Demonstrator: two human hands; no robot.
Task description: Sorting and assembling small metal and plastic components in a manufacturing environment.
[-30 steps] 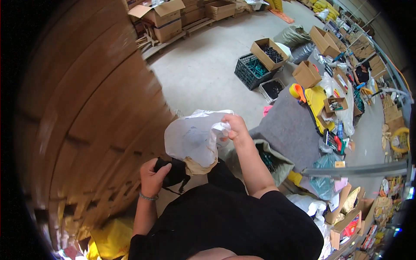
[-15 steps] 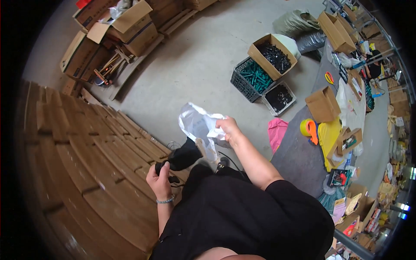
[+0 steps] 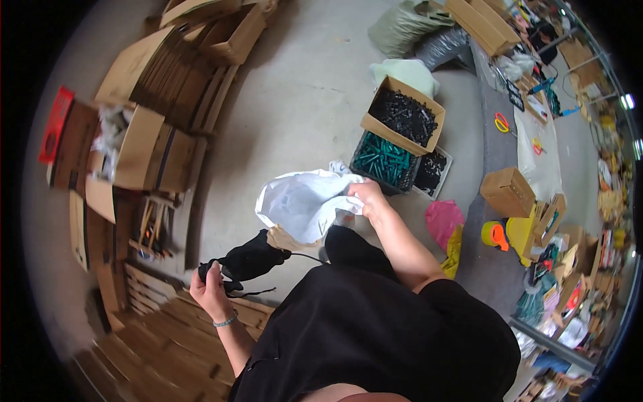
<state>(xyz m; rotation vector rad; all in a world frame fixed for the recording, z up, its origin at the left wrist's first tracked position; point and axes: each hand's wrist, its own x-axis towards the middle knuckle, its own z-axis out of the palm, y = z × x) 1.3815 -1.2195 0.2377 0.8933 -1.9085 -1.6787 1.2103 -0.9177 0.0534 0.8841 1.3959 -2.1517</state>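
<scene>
My right hand (image 3: 367, 195) is closed on the rim of a white woven sack (image 3: 305, 195), whose mouth gapes wide toward me. The sack hangs in front of my legs, its inside pale and its near edge brownish. To the left, my left hand (image 3: 209, 289) grips the gathered end of a black cloth bag (image 3: 253, 258) with a dangling cord. The black bag hangs just left of the sack, apart from it. What exactly the left fingers pinch is partly hidden by the hand.
Ahead stand a carton of black parts (image 3: 405, 115), a dark crate of green parts (image 3: 382, 159) and a small bin (image 3: 432, 171). A grey worktable (image 3: 472, 248) runs along the right, with scissors (image 3: 501, 122) and orange tape (image 3: 494, 234). Cartons (image 3: 144, 151) on pallets line the left.
My view has turned left and moved forward, nearer the crate. The white sack has opened wider, and the left hand has carried the black bag outward to the left.
</scene>
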